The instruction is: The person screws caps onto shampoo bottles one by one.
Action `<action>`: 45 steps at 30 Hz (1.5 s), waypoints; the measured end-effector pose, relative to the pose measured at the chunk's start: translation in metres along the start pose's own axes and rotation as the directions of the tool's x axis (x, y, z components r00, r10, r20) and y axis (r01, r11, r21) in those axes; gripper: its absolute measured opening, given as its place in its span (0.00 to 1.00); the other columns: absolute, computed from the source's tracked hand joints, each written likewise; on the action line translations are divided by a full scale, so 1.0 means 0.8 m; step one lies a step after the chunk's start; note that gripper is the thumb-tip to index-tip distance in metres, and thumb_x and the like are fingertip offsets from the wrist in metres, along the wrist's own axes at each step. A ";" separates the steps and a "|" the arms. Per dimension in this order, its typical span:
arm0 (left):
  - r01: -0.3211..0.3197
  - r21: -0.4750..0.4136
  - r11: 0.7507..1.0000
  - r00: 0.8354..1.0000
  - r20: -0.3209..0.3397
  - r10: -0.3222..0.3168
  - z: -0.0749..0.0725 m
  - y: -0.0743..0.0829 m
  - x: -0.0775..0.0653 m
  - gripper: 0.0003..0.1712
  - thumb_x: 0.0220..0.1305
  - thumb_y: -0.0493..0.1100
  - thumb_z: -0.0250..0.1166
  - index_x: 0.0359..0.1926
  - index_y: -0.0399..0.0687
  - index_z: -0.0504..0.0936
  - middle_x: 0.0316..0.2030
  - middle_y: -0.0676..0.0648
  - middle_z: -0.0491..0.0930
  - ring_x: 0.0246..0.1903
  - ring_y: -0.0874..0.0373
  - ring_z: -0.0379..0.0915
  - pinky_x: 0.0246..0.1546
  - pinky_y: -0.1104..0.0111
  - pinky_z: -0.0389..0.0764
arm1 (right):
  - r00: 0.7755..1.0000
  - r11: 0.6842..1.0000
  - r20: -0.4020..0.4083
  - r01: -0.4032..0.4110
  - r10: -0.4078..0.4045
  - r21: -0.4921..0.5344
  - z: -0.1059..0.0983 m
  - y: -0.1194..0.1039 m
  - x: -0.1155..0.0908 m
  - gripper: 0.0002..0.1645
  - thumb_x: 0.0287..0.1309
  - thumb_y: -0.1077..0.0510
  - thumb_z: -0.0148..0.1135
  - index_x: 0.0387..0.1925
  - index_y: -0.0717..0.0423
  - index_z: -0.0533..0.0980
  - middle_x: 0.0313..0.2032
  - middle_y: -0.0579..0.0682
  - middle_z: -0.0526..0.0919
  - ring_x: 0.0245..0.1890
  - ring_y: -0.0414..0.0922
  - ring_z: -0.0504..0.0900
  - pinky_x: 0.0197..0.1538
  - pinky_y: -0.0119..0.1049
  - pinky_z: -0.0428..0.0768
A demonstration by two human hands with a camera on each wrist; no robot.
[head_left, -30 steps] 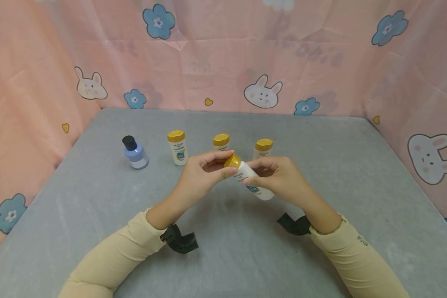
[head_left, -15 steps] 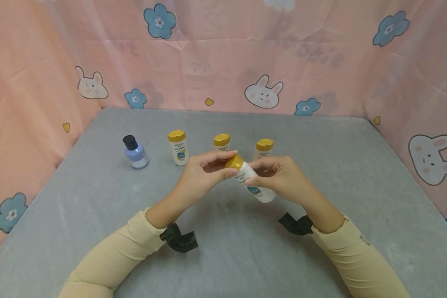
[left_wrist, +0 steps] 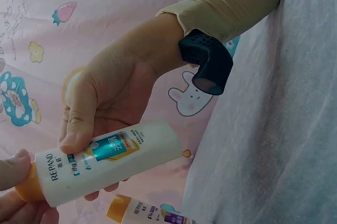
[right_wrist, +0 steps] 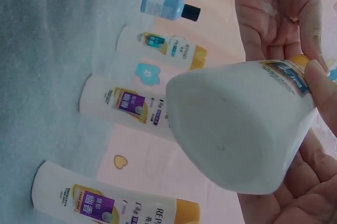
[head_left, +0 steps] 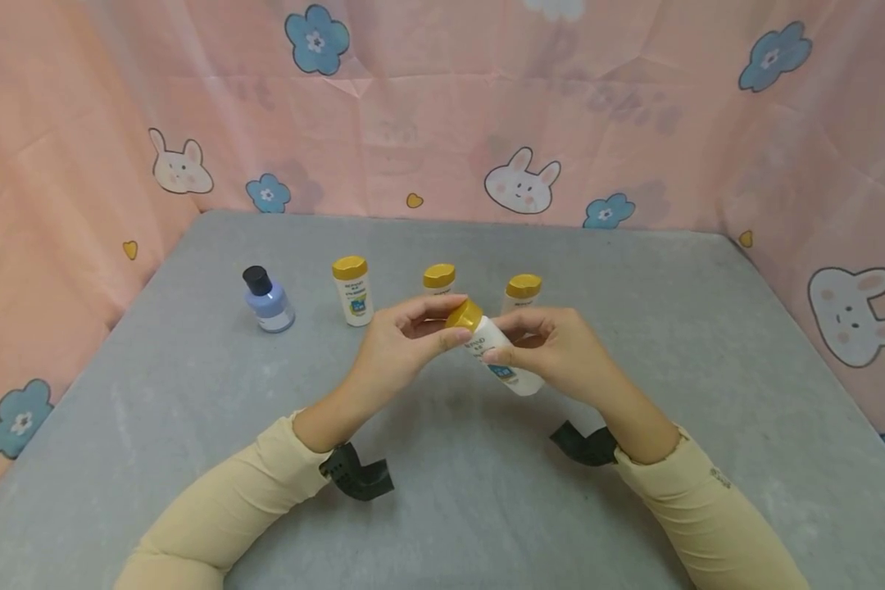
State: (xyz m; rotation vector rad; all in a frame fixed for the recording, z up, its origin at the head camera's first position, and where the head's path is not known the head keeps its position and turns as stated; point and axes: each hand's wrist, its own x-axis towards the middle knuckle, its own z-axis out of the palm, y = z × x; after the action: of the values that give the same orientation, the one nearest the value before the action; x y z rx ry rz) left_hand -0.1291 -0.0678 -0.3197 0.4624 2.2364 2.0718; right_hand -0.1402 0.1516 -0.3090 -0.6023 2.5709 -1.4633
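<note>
A white shampoo bottle (head_left: 521, 382) with a gold cap (head_left: 464, 316) is held tilted above the table, cap toward the upper left. My left hand (head_left: 404, 344) pinches the cap between thumb and fingers. Lower on the body, my right hand (head_left: 564, 354) grips the bottle, its thumb over the front label. In the left wrist view, the blue-and-gold label of the bottle (left_wrist: 110, 155) shows beside the right thumb. The right wrist view looks at the base of the bottle (right_wrist: 226, 129). The cap's far side is hidden by fingers.
Behind the hands stand similar gold-capped white bottles: one at left (head_left: 352, 301), one in the middle (head_left: 438, 279) and one at right (head_left: 523, 288), the latter two partly hidden. A blue bottle with a black cap (head_left: 269, 307) stands farther left. A pink curtain (head_left: 428, 106) surrounds the grey table (head_left: 442, 516).
The bottle and both hands shift only slightly: the bottle dips a little, then comes back up. Both hands keep their hold. The standing bottles stay put.
</note>
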 end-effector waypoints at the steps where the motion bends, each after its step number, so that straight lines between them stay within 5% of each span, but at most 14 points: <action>1: -0.006 0.005 1.000 1.000 0.003 0.006 0.000 0.000 0.000 0.23 0.62 0.37 0.70 0.58 0.42 0.81 0.55 0.43 0.82 0.52 0.53 0.83 0.54 0.68 0.83 | 1.000 1.000 0.004 -0.002 0.002 0.002 0.000 0.001 0.000 0.17 0.55 0.58 0.74 0.46 0.59 0.84 0.41 0.55 0.87 0.37 0.45 0.85 0.41 0.38 0.85; 22: -0.091 0.044 0.995 0.995 0.040 0.089 -0.001 -0.003 0.000 0.23 0.64 0.35 0.67 0.60 0.38 0.79 0.58 0.40 0.80 0.55 0.50 0.80 0.55 0.69 0.83 | 1.000 1.000 0.007 0.014 -0.014 0.006 0.002 0.000 -0.001 0.16 0.55 0.59 0.73 0.46 0.59 0.85 0.40 0.55 0.87 0.37 0.44 0.85 0.41 0.38 0.85; 35: -0.017 0.015 1.000 1.000 0.019 0.017 -0.004 0.006 0.000 0.21 0.64 0.37 0.68 0.58 0.42 0.81 0.54 0.44 0.82 0.50 0.53 0.83 0.52 0.68 0.84 | 0.997 0.993 0.041 -0.063 0.059 0.096 0.001 0.000 0.001 0.18 0.56 0.57 0.73 0.48 0.59 0.84 0.42 0.57 0.87 0.37 0.47 0.85 0.39 0.41 0.84; 45: -0.087 0.070 0.994 0.996 0.036 0.085 -0.006 0.002 0.002 0.21 0.63 0.34 0.68 0.57 0.36 0.81 0.55 0.40 0.82 0.50 0.51 0.83 0.51 0.69 0.84 | 0.999 0.997 0.041 -0.036 0.033 0.067 0.002 -0.003 -0.001 0.18 0.57 0.57 0.72 0.48 0.60 0.84 0.42 0.57 0.87 0.37 0.44 0.85 0.39 0.39 0.84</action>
State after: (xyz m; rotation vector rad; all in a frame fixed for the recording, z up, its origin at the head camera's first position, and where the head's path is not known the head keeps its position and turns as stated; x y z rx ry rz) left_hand -0.1311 -0.0721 -0.3175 0.6041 2.3175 2.0126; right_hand -0.1386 0.1499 -0.3080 -0.5691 2.4780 -1.5046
